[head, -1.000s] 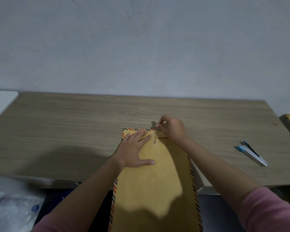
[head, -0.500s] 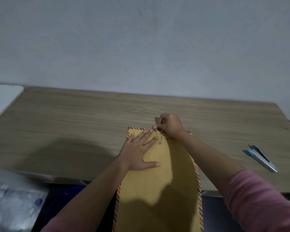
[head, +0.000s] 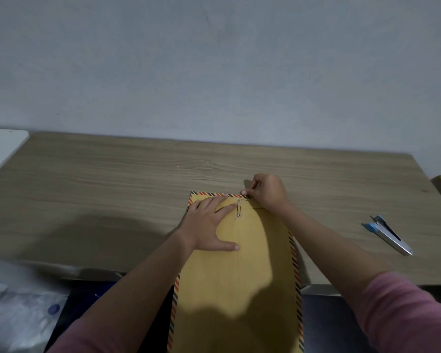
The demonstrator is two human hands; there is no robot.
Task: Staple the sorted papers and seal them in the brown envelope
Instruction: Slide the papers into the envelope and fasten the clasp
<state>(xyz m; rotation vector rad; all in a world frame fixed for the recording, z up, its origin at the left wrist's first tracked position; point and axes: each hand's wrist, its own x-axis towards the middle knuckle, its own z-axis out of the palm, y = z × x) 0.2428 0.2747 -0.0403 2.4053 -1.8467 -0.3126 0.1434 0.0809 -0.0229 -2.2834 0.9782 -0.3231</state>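
A brown envelope (head: 237, 276) with a striped red-and-black border lies flat on a wooden counter (head: 112, 189), its near end hanging over the counter's front edge toward the person. The flap at the far end is folded down.

The left hand (head: 209, 225) rests flat on the envelope's upper left part, fingers straight and spread, thumb pointing right across the paper. It presses the envelope down.

The right hand (head: 267, 192) sits at the envelope's far edge, right of centre. Its thumb and forefinger are pinched together on the end of a thin string (head: 239, 206), which runs from the fingertips down to a small round washer (head: 239, 216) on the envelope's face, just below the flap. The other fingers are curled in.

Both forearms reach in from the bottom, with pink sleeves (head: 405, 314) pushed up.

A stapler (head: 387, 235), silver with a blue end, lies on the counter well to the right, apart from the envelope. The papers cannot be seen.

A grey wall (head: 214, 72) stands behind the counter.
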